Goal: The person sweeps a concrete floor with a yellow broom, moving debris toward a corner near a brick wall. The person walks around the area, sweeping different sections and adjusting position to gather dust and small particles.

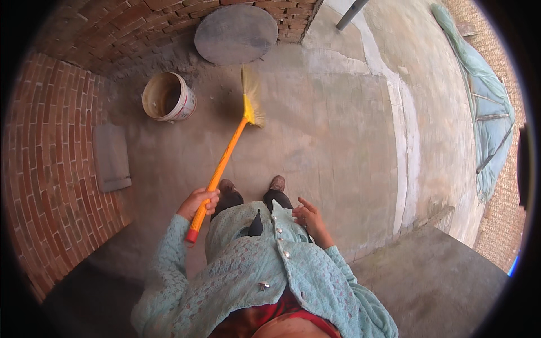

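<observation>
My left hand [198, 203] is closed round the orange handle of a broom [227, 152], near its red end cap. The handle slants away from me to a yellow head with pale bristles, over the concrete floor beyond my shoes. Whether the bristles touch the floor I cannot tell. My right hand [310, 218] holds nothing and hangs beside the front of my light green knitted cardigan. Its fingers are apart, the index finger stretched out to the left.
A whitish bucket [181, 104] stands at the far left, near a round grey slab [235, 35] by the brick wall [56, 141]. A grey board [111, 158] leans at left. Pale cement strips [401, 129] cross the floor at right, with a bluish tarp [489, 112] beyond.
</observation>
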`<state>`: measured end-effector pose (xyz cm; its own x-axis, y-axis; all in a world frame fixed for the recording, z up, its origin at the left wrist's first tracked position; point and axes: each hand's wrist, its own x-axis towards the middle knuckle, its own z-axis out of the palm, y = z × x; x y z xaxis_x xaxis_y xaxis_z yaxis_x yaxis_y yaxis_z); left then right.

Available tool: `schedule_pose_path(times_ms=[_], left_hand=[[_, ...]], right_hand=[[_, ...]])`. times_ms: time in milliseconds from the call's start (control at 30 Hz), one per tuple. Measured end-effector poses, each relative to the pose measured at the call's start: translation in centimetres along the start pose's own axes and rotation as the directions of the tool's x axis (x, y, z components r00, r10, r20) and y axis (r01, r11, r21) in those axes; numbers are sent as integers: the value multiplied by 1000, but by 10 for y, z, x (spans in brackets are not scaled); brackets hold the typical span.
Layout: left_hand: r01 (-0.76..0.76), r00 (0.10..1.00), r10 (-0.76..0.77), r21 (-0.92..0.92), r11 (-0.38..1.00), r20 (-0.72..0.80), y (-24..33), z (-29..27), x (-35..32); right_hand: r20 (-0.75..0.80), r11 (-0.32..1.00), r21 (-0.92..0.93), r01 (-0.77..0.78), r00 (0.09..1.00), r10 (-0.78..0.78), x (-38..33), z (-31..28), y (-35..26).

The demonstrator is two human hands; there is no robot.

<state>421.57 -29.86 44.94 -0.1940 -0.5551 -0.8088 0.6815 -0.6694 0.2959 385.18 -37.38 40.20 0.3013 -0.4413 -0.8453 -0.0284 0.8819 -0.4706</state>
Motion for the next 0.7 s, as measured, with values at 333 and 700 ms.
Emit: schedule_pose_path(times_ms=[333, 700], left_hand=[[300, 861, -226, -97, 949, 455, -70, 58, 123], [-51, 997, 68, -393, 918, 29, -47, -30, 115]], right_hand=[[-65, 1000, 12, -3, 998, 4, -8, -27, 17], [-109, 999, -36, 30, 993, -34, -13, -27, 5]])
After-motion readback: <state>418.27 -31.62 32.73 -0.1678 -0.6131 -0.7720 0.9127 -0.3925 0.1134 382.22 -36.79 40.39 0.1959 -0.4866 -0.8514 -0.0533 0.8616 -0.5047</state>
